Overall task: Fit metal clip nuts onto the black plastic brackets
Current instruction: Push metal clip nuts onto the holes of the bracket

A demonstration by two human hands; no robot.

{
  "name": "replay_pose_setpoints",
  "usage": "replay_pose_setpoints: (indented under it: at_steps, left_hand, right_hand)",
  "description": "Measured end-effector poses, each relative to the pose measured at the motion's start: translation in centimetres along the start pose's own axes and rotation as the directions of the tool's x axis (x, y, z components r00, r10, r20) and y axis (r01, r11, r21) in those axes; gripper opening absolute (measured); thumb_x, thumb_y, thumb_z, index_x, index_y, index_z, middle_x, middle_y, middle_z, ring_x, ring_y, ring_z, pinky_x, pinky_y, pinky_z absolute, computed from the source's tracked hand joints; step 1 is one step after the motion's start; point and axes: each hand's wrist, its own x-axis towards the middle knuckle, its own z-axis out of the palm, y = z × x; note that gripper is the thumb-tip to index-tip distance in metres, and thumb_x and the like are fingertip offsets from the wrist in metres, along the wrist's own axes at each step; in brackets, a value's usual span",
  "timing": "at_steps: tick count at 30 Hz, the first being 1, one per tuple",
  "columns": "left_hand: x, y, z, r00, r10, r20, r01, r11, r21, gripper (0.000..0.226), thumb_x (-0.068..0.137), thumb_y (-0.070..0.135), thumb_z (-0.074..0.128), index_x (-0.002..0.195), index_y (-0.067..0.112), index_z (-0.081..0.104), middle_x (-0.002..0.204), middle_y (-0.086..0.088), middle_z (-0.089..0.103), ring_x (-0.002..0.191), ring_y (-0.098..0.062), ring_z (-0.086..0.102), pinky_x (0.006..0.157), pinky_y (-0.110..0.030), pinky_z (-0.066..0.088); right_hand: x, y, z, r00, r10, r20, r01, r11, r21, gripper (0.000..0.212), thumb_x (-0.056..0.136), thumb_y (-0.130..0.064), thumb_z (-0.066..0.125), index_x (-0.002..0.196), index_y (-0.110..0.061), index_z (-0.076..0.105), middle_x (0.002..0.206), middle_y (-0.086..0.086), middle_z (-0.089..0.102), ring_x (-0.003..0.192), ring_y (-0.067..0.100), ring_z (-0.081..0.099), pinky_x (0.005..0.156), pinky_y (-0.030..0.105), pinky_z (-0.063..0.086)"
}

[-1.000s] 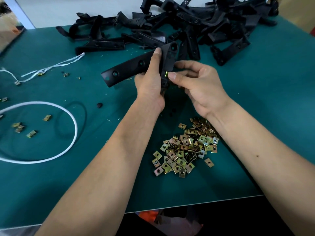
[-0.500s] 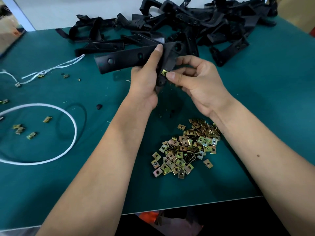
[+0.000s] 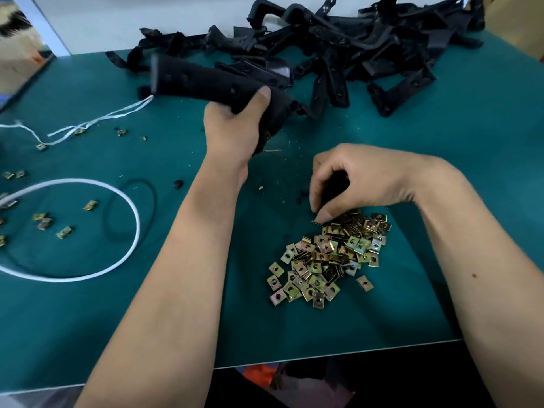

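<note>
1. Bench [image 3: 485,178]: flat teal mat, matte, flecked with small shavings and crumbs near the middle.
2. Bracket [image 3: 206,83] in my left hand [image 3: 232,128]: black plastic, long and angled, dull surface with small round holes along the arm; its far end is blurred.
3. Left grip: fingers curled round the bracket's bend, thumb pressed on top, clamped firm. It is held above the bench, the long arm pointing away to the left, forearm reaching forward.
4. Clip nuts [image 3: 329,257]: small squarish folded metal plates, yellowish iridescent sheen, each with a centre hole; they lie in a loose heap on the bench near the front edge.
5. Right hand [image 3: 353,181]: wrist arched, knuckles up, fingers pointing down at the heap's far edge. Thumb and forefinger tips are together on one clip nut [image 3: 318,221] there, pinching it.
6. Pile of brackets [image 3: 353,45]: black, tangled, at the bench's far side.
7. Left side: white cord [image 3: 129,240] looped, thin white string [image 3: 97,122], a thin black ring [image 3: 132,207], scattered stray clip nuts [image 3: 63,232].
</note>
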Motion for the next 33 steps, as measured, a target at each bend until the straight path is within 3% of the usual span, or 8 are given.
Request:
replay_pose_setpoints:
  at_steps: [5,8,13,17,21,24,29,33]
  left_hand:
    - [0.1,-0.5,0.4,0.991,-0.132,0.01,0.133,0.981,-0.141,0.011,0.095,0.021,0.073,0.1,0.012,0.071,0.082,0.001,0.076,0.066,-0.011,0.071,0.054,-0.02,0.051]
    - [-0.1,-0.7,0.7,0.94,-0.318,0.124,0.342,0.868,-0.359,0.022,0.101,0.027,0.064,0.08,0.02,0.058,0.054,0.005,0.048,0.038,-0.007,0.04,0.033,-0.018,0.031]
    - [0.3,-0.9,0.7,0.916,-0.339,0.212,0.4,0.763,-0.507,0.028,0.103,0.03,0.06,0.077,0.023,0.05,0.055,0.008,0.031,0.041,-0.004,0.025,0.033,-0.016,0.024]
    - [0.4,-1.1,0.6,0.914,-0.337,0.227,0.406,0.749,-0.524,0.025,0.102,0.029,0.061,0.079,0.022,0.053,0.055,0.007,0.035,0.042,-0.004,0.029,0.033,-0.016,0.027]
    - [0.4,-1.2,0.6,0.916,-0.332,0.224,0.401,0.758,-0.514,0.022,0.101,0.028,0.063,0.082,0.019,0.057,0.055,0.006,0.042,0.041,-0.004,0.033,0.034,-0.016,0.029]
    - [0.5,-1.3,0.5,0.916,-0.333,0.222,0.4,0.761,-0.511,0.023,0.1,0.029,0.064,0.081,0.018,0.057,0.055,0.006,0.041,0.041,-0.004,0.034,0.034,-0.016,0.029]
    - [0.5,-1.4,0.5,0.915,-0.339,0.221,0.404,0.777,-0.483,0.024,0.1,0.031,0.064,0.082,0.019,0.056,0.057,0.006,0.04,0.043,-0.004,0.032,0.035,-0.016,0.029]
    - [0.3,-1.3,0.6,0.92,-0.331,0.21,0.392,0.796,-0.461,0.025,0.1,0.031,0.064,0.08,0.02,0.055,0.055,0.006,0.041,0.042,-0.005,0.033,0.035,-0.017,0.028]
  right_hand:
    - [0.0,-0.7,0.5,0.997,-0.049,0.054,0.049,0.999,-0.013,0.011,0.079,-0.027,0.087,0.079,-0.031,0.077,0.089,-0.011,0.068,0.083,0.006,0.065,0.071,0.018,0.049]
    - [0.3,-1.2,1.2,0.994,-0.102,0.038,0.101,0.994,0.032,0.009,0.085,-0.02,0.083,0.083,-0.026,0.075,0.085,-0.008,0.071,0.074,0.003,0.065,0.067,0.018,0.049]
    - [0.0,-0.9,0.4,0.991,-0.104,-0.082,0.114,0.985,0.131,0.007,0.087,-0.016,0.081,0.085,-0.02,0.075,0.079,-0.011,0.073,0.067,-0.003,0.062,0.064,0.011,0.047]
    - [0.0,-0.5,0.5,0.997,-0.075,-0.007,0.075,0.996,0.048,0.012,0.082,-0.023,0.085,0.086,-0.028,0.076,0.073,-0.019,0.067,0.06,0.0,0.055,0.056,0.012,0.042]
    - [0.2,-0.7,0.6,0.998,-0.057,0.04,0.057,0.998,0.014,0.014,0.078,-0.03,0.087,0.087,-0.035,0.077,0.083,-0.016,0.067,0.07,0.005,0.056,0.062,0.021,0.047]
    - [0.4,-0.6,0.8,0.999,-0.039,-0.012,0.038,0.999,-0.029,0.013,0.079,-0.026,0.088,0.078,-0.03,0.075,0.078,-0.012,0.071,0.065,0.003,0.06,0.058,0.016,0.046]
    - [0.6,0.0,0.9,0.992,-0.007,-0.124,0.014,0.998,0.057,0.027,0.073,-0.025,0.092,0.092,-0.027,0.074,0.081,-0.005,0.069,0.057,-0.001,0.053,0.057,0.015,0.046]
    - [0.9,-0.2,1.3,0.994,-0.028,-0.101,0.025,0.999,-0.029,0.012,0.079,-0.027,0.088,0.083,-0.029,0.076,0.072,-0.014,0.07,0.058,-0.001,0.057,0.057,0.012,0.044]
